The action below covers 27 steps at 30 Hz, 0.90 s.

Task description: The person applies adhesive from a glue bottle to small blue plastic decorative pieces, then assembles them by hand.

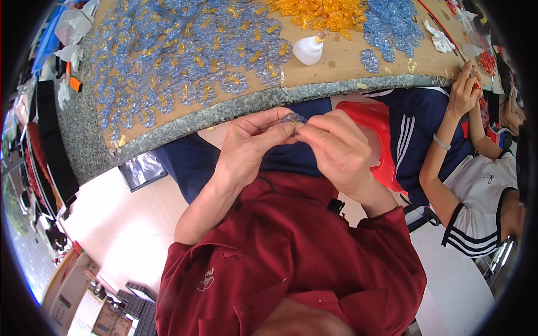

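Note:
Just in front of the table edge, a small translucent blue plastic piece is pinched between both my hands. My left hand has it by thumb and forefinger. The fingertips of my right hand close on its other side and cover part of it. On the cardboard-covered table, blue flower-shaped pieces with yellow centres spread over the left and middle. A white squeeze bottle with a narrow tip stands to their right. Behind it lies a heap of orange plastic pieces, beside more plain blue flower pieces.
The grey stone table edge runs between my hands and the pieces. To the right sits a co-worker, whose hands hold something small. A red plastic stool stands between us. Crumpled white tissue lies at the table's right.

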Tool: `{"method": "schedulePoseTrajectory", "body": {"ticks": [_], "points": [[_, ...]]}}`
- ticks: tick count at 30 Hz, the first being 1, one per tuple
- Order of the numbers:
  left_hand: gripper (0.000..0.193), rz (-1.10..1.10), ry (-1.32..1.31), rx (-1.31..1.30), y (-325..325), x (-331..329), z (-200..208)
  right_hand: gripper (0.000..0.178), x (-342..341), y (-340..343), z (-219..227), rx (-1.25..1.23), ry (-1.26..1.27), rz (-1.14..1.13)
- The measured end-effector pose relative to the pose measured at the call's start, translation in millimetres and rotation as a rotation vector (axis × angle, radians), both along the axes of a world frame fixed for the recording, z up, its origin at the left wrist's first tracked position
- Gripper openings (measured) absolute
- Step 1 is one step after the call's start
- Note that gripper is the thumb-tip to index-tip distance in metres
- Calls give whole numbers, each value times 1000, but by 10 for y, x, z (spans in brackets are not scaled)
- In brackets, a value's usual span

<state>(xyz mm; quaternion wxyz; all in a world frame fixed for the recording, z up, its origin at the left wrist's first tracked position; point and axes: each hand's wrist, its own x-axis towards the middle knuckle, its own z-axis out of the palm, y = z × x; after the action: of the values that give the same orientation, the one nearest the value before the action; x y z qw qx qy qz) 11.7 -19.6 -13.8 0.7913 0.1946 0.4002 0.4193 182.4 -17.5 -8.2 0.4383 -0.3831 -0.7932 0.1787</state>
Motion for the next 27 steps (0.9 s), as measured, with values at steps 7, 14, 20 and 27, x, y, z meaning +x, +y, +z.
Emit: {"method": "schedulePoseTrajectory", "body": {"ticks": [7, 14, 20, 27], "points": [[27, 11, -15, 13, 12, -53, -7, 17, 79, 73, 127, -398, 64, -35], [26, 44, 16, 30, 0, -40, -5, 18, 69, 76, 111, -402, 110, -41], [23, 26, 72, 66, -8, -50, -4, 18, 56, 57, 60, -352, 117, -33], [24, 57, 51, -17, 9, -23, 25, 15, 25, 106, 108, -320, 26, -38]]}}
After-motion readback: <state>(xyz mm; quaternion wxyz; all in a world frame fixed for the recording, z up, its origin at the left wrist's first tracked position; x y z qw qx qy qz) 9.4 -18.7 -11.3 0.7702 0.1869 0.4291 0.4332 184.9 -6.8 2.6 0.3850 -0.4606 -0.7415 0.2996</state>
